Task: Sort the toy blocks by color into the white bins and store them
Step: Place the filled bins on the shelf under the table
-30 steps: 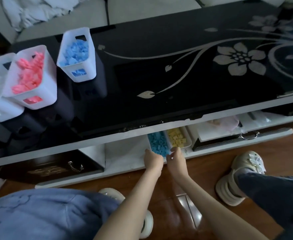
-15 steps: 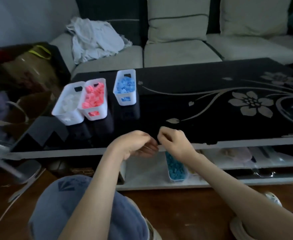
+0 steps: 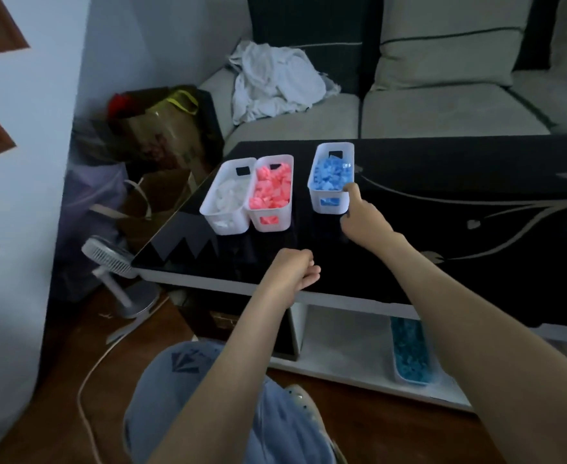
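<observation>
Head view, single frame. White plastic bin of light-blue blocks stood on the glossy black glass surface, long axis running away from the person, near short wall with its handle cut-out facing them. Right hand was at the bin's near right corner: thumb up against the right wall at the rim, the other fingers curled at the foot of the near wall, apparently pinching that corner. Left hand hung over the near edge of the surface, well short of the bin, fingers curled in, nothing seen in them. White bin of pink blocks and white bin of white blocks touched each other, left of the blue one and apart from it. Judgement: storing step; the white lower shelf, already carrying a bin of darker blue blocks, lay below and nearer, so the right hand's pull would run along the bin's long axis.
</observation>
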